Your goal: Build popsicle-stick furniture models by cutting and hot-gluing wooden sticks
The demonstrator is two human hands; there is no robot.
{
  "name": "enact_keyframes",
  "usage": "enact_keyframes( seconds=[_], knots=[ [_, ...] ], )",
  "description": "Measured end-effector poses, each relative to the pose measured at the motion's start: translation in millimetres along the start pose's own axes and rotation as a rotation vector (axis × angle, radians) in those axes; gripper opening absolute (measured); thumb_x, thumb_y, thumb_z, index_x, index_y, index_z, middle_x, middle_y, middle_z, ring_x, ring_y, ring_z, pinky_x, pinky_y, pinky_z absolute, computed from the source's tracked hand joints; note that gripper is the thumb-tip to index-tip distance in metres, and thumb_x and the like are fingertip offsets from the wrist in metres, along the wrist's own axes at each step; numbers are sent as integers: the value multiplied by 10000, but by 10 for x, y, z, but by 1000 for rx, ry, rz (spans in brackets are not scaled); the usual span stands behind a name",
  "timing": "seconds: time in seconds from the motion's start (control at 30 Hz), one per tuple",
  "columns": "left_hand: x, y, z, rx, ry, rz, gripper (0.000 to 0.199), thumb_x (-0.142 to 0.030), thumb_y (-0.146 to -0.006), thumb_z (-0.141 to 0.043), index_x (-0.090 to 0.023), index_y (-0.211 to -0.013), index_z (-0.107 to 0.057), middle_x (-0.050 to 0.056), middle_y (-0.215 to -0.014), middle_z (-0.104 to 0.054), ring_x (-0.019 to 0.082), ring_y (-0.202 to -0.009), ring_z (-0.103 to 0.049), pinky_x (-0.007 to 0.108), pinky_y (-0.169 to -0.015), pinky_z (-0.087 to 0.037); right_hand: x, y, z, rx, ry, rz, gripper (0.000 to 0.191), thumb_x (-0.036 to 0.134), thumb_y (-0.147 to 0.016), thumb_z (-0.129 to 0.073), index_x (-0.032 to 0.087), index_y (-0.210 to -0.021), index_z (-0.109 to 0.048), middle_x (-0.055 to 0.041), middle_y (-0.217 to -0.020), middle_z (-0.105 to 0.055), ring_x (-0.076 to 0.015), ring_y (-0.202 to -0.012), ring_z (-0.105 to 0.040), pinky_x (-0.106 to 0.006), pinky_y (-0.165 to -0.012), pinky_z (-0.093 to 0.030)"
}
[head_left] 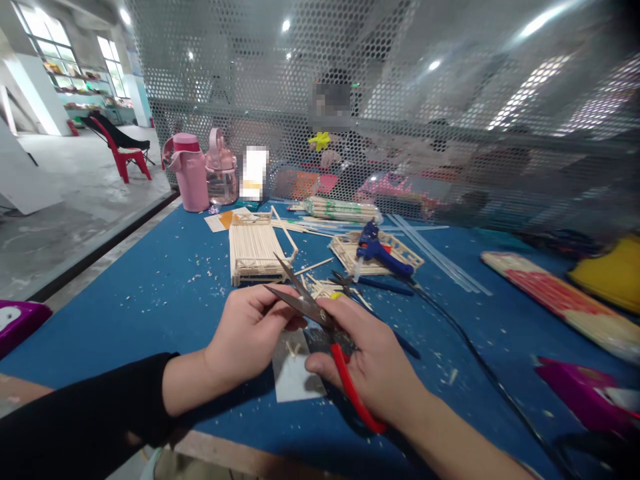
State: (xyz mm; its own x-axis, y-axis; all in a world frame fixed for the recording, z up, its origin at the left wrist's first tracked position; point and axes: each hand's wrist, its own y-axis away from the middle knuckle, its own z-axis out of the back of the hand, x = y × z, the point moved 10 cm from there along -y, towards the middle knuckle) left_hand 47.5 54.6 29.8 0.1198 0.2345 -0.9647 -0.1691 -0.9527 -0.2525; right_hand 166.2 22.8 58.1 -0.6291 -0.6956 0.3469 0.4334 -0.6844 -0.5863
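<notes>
Red-handled scissors are held in my right hand, their blades parted and pointing up and to the left. My left hand is closed, fingertips pinched beside the lower blade; what they pinch is too small and hidden to name. Under the hands lies a white paper with small stick bits on it. Beyond my left hand sits a small structure of wooden sticks. A blue glue gun rests on a second stick frame, and dark-tipped pliers with blue handles lie nearer.
On the blue table, a pink jug and pink bottle stand back left. Bagged sticks lie at the back, another pack at right. A black cable crosses the right side. Behind the mesh is a person.
</notes>
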Motion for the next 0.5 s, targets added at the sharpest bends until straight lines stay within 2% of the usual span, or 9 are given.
enact_keyframes(
  seconds=[0.2,0.27,0.37,0.4,0.43,0.5],
  knots=[
    [123,-17,-17,7,-5,106,189,-274,-821,-567,-137,-713,-637,24,-636,-644,115,-595,-599,212,-579,-488,-65,-46,-58,83,-86,-100,483,626,-836,-516,180,-954,-657,-51,-782,-707,-149,-641,-641,-238,-577,-504],
    [193,-21,-54,41,-34,150,212,-307,-830,-556,-139,-713,-612,15,-629,-615,111,-589,-573,219,-581,-473,-127,-59,7,72,-51,-175,409,573,-838,-549,191,-939,-656,-29,-730,-697,-139,-577,-619,-232,-536,-493],
    [268,3,-176,179,-154,173,167,-271,-827,-529,-148,-729,-584,-5,-637,-574,99,-567,-512,219,-561,-431,-351,110,290,29,116,-386,371,487,-776,-628,214,-1027,-616,5,-611,-659,-154,-468,-587,-253,-461,-478],
    [271,19,-221,232,-207,161,143,-239,-821,-516,-153,-720,-569,-11,-637,-561,99,-568,-498,219,-558,-418,-445,236,418,25,181,-460,388,463,-747,-645,223,-1048,-600,11,-566,-643,-173,-441,-588,-267,-431,-469],
    [261,35,-258,276,-258,140,126,-208,-813,-502,-158,-709,-554,-15,-640,-552,101,-579,-492,219,-564,-409,-554,396,520,60,227,-533,366,413,-741,-641,240,-1058,-587,-5,-604,-674,-199,-482,-632,-281,-434,-478],
    [213,65,-314,336,-335,84,131,-166,-808,-470,-167,-690,-528,-17,-647,-543,109,-613,-495,223,-591,-403,-745,737,826,34,335,-603,293,357,-693,-657,291,-974,-606,-12,-557,-668,-236,-452,-640,-305,-381,-440]
  ],
)
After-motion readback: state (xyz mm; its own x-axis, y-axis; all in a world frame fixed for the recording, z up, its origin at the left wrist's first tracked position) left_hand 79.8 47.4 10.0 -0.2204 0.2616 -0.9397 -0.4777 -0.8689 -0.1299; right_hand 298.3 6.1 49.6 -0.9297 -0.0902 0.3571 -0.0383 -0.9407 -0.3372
